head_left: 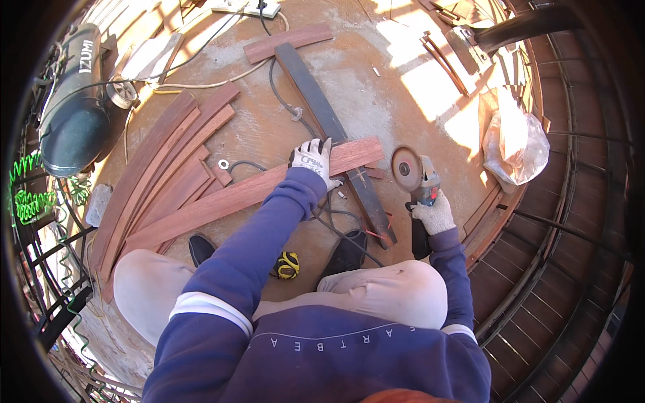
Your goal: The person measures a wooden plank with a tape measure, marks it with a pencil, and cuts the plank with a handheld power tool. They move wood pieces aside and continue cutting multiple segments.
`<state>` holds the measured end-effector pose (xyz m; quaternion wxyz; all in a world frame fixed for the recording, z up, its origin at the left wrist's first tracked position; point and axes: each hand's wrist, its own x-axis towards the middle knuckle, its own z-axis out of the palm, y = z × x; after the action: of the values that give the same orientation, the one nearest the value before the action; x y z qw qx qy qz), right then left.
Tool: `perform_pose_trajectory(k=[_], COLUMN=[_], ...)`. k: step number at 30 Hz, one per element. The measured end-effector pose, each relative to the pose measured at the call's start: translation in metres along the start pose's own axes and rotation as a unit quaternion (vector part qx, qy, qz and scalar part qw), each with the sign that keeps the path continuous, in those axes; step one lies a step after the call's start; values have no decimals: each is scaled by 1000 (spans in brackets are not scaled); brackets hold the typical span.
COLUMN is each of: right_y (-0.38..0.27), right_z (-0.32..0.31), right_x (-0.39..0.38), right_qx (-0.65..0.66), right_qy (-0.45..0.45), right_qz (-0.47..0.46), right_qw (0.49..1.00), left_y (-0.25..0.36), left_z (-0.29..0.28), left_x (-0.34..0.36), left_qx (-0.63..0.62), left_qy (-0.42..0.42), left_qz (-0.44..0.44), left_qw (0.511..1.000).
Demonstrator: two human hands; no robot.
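Note:
My left hand (312,162), in a white and dark work glove, is closed over a long reddish wooden plank (235,201), thumb along its near edge. The plank lies across a dark beam (312,101), its right end reaching past it. Just right of that end, my gloved right hand (435,213) grips an angle grinder (427,189). Its brown round disc (406,169) faces the plank end, with a gap between them. Whether the disc spins cannot be told. Part of the grinder's body is hidden under my right hand.
Several reddish boards (158,171) fan out at the left, near a dark green tank (75,124). A yellow and black tape measure (287,266) lies between my feet. A grey cable (342,235) winds around the beam. A clear plastic bag (521,151) lies at the right.

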<state>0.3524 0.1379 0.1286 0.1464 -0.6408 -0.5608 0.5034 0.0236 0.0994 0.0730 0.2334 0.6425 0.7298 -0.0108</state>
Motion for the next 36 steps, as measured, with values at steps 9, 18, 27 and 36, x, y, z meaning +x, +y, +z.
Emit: perform_pose_trajectory(k=[9, 18, 27, 36], right_y=[-14, -10, -11, -9], right_z=[5, 6, 6, 5], right_x=[14, 25, 29, 32], right_qx=[-68, -104, -105, -121], right_qy=[-51, -67, -76, -79], right_qz=[3, -9, 4, -3], right_qw=[996, 992, 992, 989], left_y=[-20, -23, -22, -22], left_z=[11, 15, 13, 10], left_x=[2, 2, 2, 2], left_qx=[8, -13, -8, -2], left_qy=[-41, -33, -33, -44], left_qz=[13, 13, 18, 18], left_qw=[999, 999, 999, 999])
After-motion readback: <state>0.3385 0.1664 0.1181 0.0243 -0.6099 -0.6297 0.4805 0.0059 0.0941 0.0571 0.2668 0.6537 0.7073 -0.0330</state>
